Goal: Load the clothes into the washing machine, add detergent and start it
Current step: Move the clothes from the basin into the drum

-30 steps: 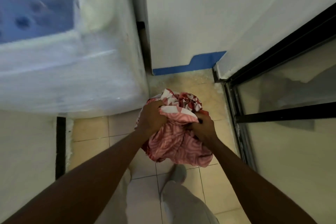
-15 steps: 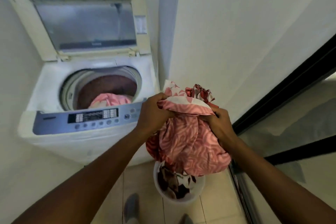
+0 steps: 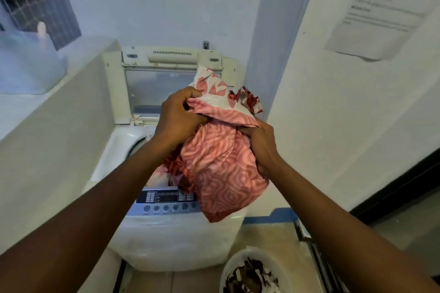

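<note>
Pink swirl-patterned cloth (image 3: 221,169), white washing machine (image 3: 171,242) with a blue-grey control panel (image 3: 164,207).

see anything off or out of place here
Nothing spilled or broken. The white paper notice on the right wall seems to curl away at its lower edge. The pink patterned cloth bundle is over the white washing machine.

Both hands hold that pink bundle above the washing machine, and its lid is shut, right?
Not quite: the head view shows the lid standing open. The left hand and right hand do hold the pink bundle above the washing machine.
</note>
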